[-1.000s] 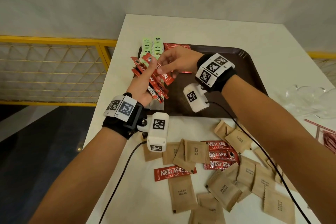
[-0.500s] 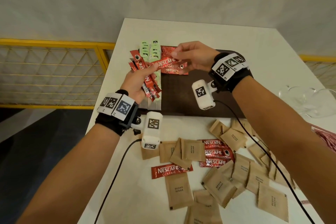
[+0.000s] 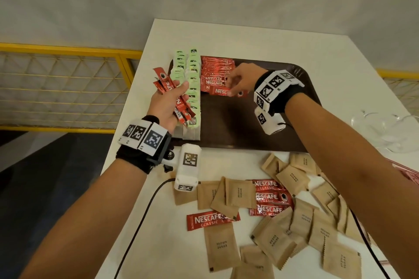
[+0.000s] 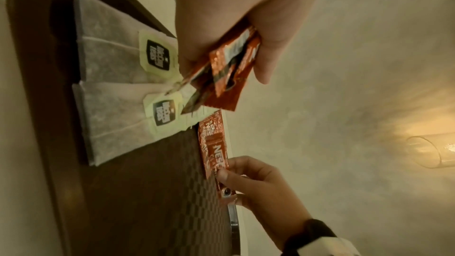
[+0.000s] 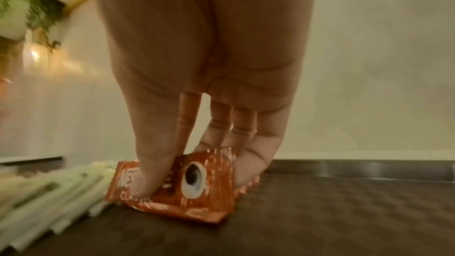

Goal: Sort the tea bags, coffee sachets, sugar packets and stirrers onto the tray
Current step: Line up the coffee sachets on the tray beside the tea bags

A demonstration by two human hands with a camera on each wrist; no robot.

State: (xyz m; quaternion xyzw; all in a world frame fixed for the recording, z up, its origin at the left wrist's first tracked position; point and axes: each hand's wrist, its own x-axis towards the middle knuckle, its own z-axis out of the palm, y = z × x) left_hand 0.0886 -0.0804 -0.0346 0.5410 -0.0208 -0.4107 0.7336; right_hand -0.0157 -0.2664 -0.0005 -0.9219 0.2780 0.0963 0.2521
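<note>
A dark brown tray (image 3: 231, 127) lies at the far side of the white table. Two rows of green-tagged tea bags (image 3: 191, 88) fill its left edge, with a stack of red coffee sachets (image 3: 216, 70) beside them. My right hand (image 3: 240, 79) pinches one red coffee sachet (image 3: 226, 92) (image 5: 182, 184) at the front of that stack, thumb on top. My left hand (image 3: 169, 102) (image 4: 236, 32) hovers over the tray's left edge, gripping a bundle of red coffee sachets (image 3: 172, 95) (image 4: 226, 73). Brown sugar packets (image 3: 301, 222) lie scattered on the table near me, with more coffee sachets (image 3: 269, 197) among them.
A single coffee sachet (image 3: 210, 219) lies apart at the table's near side. Clear glass items (image 3: 385, 129) stand at the right edge, with red-wrapped things (image 3: 408, 172) below them. A yellow railing (image 3: 68, 86) runs left of the table. Cables trail from both wrist cameras.
My right hand took one sachet from the left hand's bundle, carried it right and lowered it onto the front of the red stack on the tray. The left hand kept its bundle.
</note>
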